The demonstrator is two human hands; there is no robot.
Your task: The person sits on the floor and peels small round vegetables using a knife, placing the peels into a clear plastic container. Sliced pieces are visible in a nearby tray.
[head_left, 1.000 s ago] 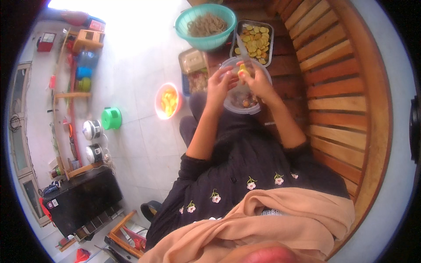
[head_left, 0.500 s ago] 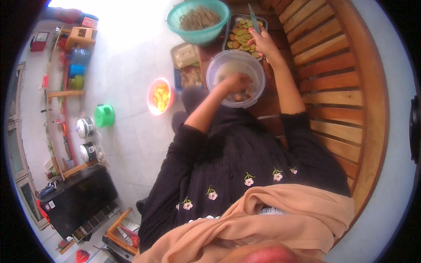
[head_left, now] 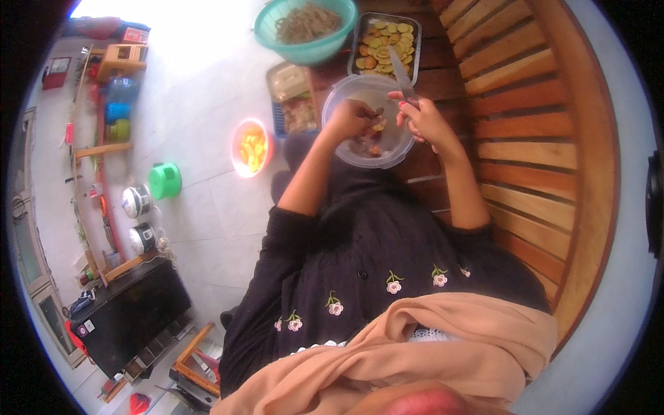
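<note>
My left hand is closed over the left side of a clear plastic tub, pinching a small dark piece that I cannot identify. Inside the tub lie brownish and pale pieces, partly hidden. My right hand, at the tub's right side, grips a knife by its handle, with the blade angled up and away over a metal tray of yellow slices.
A teal basket of noodle-like strands sits behind. A lidded container and a bowl of yellow pieces are left of the tub. A slatted wooden backrest runs along my right; pots stand far left.
The yellow piece held a second ago no longer shows in my hands. My left hand went down into the tub, then rose slightly; my right hand lifted the knife, then brought it back down.
</note>
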